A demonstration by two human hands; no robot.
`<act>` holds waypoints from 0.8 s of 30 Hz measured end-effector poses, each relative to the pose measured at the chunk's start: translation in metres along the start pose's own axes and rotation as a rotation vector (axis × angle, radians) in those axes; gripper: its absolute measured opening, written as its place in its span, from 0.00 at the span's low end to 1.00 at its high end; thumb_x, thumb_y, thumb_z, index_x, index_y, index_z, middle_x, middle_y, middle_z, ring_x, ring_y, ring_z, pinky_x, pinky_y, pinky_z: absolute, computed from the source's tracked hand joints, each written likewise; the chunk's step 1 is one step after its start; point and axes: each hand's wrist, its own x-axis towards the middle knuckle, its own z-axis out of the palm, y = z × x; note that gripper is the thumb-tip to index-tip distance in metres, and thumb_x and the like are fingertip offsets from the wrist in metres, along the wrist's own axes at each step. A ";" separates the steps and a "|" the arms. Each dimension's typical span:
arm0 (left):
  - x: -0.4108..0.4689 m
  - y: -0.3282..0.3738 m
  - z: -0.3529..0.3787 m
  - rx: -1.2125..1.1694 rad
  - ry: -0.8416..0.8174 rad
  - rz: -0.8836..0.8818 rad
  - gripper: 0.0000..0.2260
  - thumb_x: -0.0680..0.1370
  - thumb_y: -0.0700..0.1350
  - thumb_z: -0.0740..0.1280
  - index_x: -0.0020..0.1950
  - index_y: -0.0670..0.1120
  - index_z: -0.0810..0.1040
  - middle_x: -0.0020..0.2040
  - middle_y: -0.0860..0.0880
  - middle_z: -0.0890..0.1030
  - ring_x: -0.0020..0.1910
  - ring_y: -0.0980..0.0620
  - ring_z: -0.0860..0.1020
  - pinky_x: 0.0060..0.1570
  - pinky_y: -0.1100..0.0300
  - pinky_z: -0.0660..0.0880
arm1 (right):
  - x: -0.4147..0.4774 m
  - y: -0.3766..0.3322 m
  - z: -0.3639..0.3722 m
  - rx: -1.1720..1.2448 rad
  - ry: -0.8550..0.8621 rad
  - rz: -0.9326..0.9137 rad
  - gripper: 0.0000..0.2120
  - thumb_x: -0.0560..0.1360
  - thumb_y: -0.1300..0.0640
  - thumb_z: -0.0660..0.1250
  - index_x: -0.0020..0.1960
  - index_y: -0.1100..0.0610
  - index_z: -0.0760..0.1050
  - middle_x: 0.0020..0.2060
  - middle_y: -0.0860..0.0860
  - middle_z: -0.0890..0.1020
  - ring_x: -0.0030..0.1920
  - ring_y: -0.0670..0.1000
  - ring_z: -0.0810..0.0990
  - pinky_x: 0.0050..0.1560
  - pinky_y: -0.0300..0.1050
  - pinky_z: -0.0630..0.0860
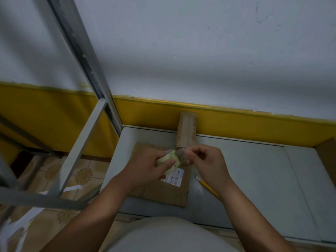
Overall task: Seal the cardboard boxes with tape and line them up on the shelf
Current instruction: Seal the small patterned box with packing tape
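Observation:
A brown cardboard box (pixel 163 191) with a white shipping label (pixel 175 176) lies on the grey shelf board (pixel 254 170). Above it, my left hand (pixel 143 170) grips a roll of tape (pixel 169 161), thumb across its pale side. My right hand (pixel 207 163) pinches at the roll's edge with curled fingers. Both hands hide the middle of the box.
A yellow utility knife (pixel 209 187) lies on the shelf just right of the box. A wooden block (pixel 187 131) leans against the yellow wall band behind. Another cardboard box (pixel 327 157) shows at the far right edge. A grey metal rack frame (pixel 81 142) stands left over tiled floor.

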 end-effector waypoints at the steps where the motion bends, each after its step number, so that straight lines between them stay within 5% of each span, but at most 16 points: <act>1: 0.005 0.002 -0.001 0.028 -0.009 -0.063 0.12 0.82 0.56 0.71 0.41 0.52 0.82 0.35 0.51 0.83 0.33 0.56 0.85 0.31 0.60 0.81 | -0.001 0.000 -0.004 0.025 0.004 0.012 0.04 0.78 0.64 0.72 0.48 0.59 0.86 0.38 0.51 0.87 0.40 0.49 0.85 0.42 0.39 0.80; 5: 0.019 -0.004 -0.002 0.052 0.021 -0.163 0.20 0.76 0.66 0.72 0.39 0.49 0.84 0.34 0.49 0.83 0.27 0.53 0.83 0.31 0.51 0.82 | 0.002 0.001 -0.013 0.063 0.045 0.070 0.05 0.80 0.63 0.70 0.49 0.60 0.86 0.39 0.55 0.87 0.40 0.52 0.84 0.44 0.42 0.82; 9: 0.020 -0.027 -0.011 -0.225 0.097 -0.040 0.28 0.79 0.64 0.72 0.32 0.41 0.75 0.28 0.41 0.73 0.27 0.41 0.74 0.26 0.51 0.67 | 0.007 0.005 -0.029 0.475 0.130 0.334 0.08 0.81 0.65 0.66 0.49 0.66 0.82 0.36 0.55 0.85 0.37 0.49 0.82 0.43 0.43 0.81; 12: 0.023 -0.031 -0.006 -0.320 0.112 -0.022 0.22 0.81 0.52 0.73 0.32 0.43 0.74 0.28 0.50 0.70 0.27 0.56 0.72 0.27 0.63 0.67 | 0.009 0.018 -0.028 0.494 0.145 0.384 0.06 0.79 0.64 0.70 0.48 0.65 0.84 0.38 0.57 0.85 0.36 0.49 0.80 0.44 0.44 0.80; 15: 0.038 -0.033 0.000 -0.210 0.134 -0.102 0.21 0.79 0.52 0.75 0.31 0.43 0.75 0.27 0.51 0.70 0.25 0.57 0.72 0.25 0.64 0.69 | 0.014 0.033 -0.021 0.401 0.211 0.391 0.05 0.78 0.63 0.72 0.47 0.64 0.84 0.38 0.57 0.86 0.36 0.49 0.81 0.40 0.41 0.80; 20: 0.069 -0.042 0.002 0.175 0.069 -0.206 0.25 0.72 0.67 0.71 0.28 0.48 0.74 0.24 0.53 0.71 0.24 0.56 0.73 0.28 0.58 0.67 | 0.025 0.059 -0.019 0.327 0.249 0.440 0.05 0.76 0.62 0.75 0.47 0.64 0.86 0.36 0.57 0.85 0.35 0.50 0.80 0.38 0.43 0.80; 24: 0.087 -0.036 -0.001 0.426 0.130 -0.252 0.22 0.72 0.63 0.73 0.27 0.50 0.75 0.26 0.53 0.73 0.28 0.56 0.73 0.29 0.60 0.63 | 0.040 0.067 -0.021 0.343 0.325 0.486 0.04 0.77 0.64 0.74 0.47 0.64 0.85 0.34 0.57 0.84 0.35 0.51 0.81 0.38 0.45 0.81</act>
